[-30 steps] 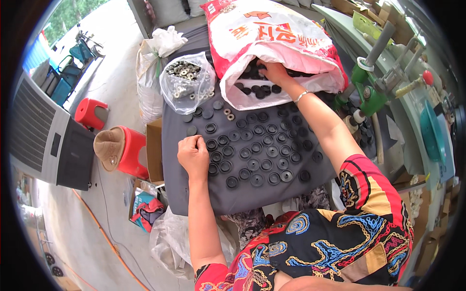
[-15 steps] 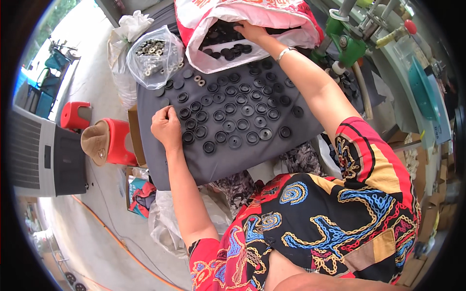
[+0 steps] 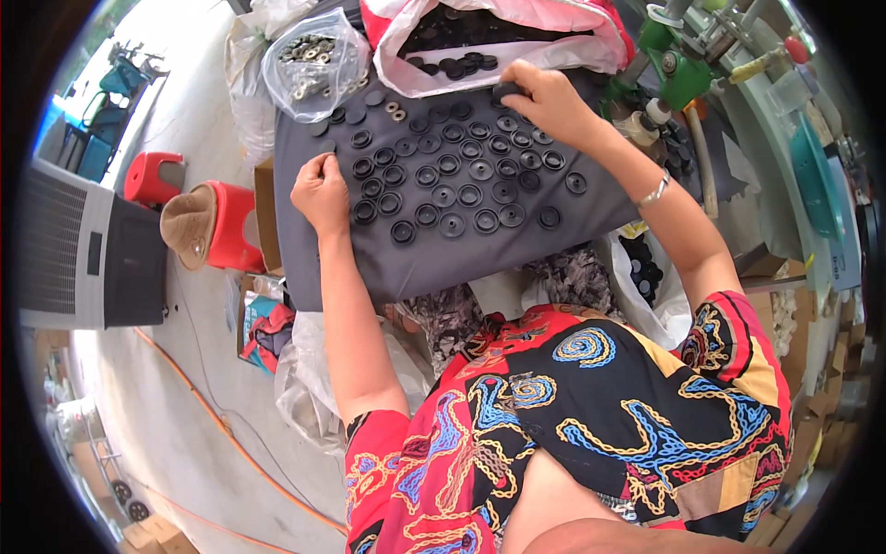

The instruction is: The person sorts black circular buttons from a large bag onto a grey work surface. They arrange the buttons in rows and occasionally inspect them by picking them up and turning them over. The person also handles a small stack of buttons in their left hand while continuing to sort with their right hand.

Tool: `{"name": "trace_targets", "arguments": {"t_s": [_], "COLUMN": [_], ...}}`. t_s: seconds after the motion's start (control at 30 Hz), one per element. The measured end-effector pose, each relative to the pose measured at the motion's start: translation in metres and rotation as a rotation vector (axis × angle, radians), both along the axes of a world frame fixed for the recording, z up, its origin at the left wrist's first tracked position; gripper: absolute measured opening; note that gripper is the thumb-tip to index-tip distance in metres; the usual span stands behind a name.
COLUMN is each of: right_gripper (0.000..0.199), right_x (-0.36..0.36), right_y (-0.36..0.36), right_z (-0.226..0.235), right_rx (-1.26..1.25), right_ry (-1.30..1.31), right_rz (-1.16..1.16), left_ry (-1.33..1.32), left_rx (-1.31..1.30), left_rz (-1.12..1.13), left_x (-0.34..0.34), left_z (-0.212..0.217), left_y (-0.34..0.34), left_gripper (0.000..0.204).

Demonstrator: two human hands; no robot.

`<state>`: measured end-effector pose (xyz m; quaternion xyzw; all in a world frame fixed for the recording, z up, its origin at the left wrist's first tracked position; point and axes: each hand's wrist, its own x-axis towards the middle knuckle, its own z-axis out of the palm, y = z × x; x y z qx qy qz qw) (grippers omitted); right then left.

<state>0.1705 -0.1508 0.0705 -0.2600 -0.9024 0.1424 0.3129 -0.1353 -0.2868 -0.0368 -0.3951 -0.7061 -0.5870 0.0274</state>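
Grey cloth-covered tabletop [image 3: 305,268] fills the middle of the view. Far edge: big pink-and-white sack [image 3: 517,42], mouth open toward the person, full of black round parts. Left of it, a clear plastic bag [image 3: 318,60] of small metal rings.

Laid out on the cloth: rows of black discs [image 3: 457,180], flat, close together but mostly apart, roughly in lines running left to right. A few loose metal washers [image 3: 395,111] sit at the far left of the rows.

Right hand [image 3: 544,97] at the far right of the rows, just before the sack mouth, fingers closed around a clutch of black discs [image 3: 506,90]. Left hand [image 3: 321,189] rests at the left end of the rows, fingers curled in; cannot tell whether it holds anything.

Judgement: discs are being set out in rows. To do it well, drop one disc at a time from the right hand, same face up, filling the open far-right spots without overlap; keep the left hand steadying the cloth so set rows don't slide.
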Motion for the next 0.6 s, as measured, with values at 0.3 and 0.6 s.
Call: {"name": "trace_targets", "arguments": {"t_s": [0.3, 0.6], "right_gripper": [0.019, 0.018], "right_x": [-0.064, -0.083], "right_y": [-0.08, -0.079], "right_z": [-0.036, -0.066], "right_rx": [0.386, 0.434], "right_ry": [0.023, -0.103], "right_rz": [0.388, 0.47], "left_ry": [-0.056, -0.096], "left_rx": [-0.005, 0.014], "left_rz": [0.012, -0.001], "left_x": [-0.005, 0.003], "left_z": [-0.004, 0.0], "left_y": [0.0, 0.001], "left_gripper": [0.011, 0.012]}}
